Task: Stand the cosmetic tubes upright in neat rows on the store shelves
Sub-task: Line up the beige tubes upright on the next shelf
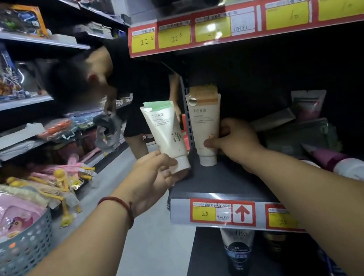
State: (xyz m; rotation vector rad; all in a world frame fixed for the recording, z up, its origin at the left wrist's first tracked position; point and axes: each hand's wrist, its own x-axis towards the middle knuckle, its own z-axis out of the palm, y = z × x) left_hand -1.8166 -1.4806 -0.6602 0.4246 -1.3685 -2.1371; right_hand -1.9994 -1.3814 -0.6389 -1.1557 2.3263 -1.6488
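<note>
**Two tubes at the left end of the dark shelf**

The cream plastic tube with the green crimped top [166, 133] is cap-down, its long axis leaning slightly left at the top, just off the left front corner of the dark grey shelf [215, 181]. The left hand [153, 179] has its fingers closed round the white cap and lower body; whether the cap touches the shelf cannot be told, as the hand covers that spot.

Beside it, the cream plastic tube with the orange crimped top [205, 121] stands upright on its white cap at the shelf's left edge, long axis vertical, printed face forward. The right hand [232, 140] wraps its lower half, thumb in front, fingers behind; the tube's lower print is hidden.

Another orange-topped tube behind it shows only its top edge. Deeper in, the shelf is too dark to read: dim pouches and a pink tube with a white cap [349, 168] lying on its side near the front edge.

On the shelf below, a black and white tube [239, 253] stands cap-down, its top cut off by the price rail [223, 212].
</note>
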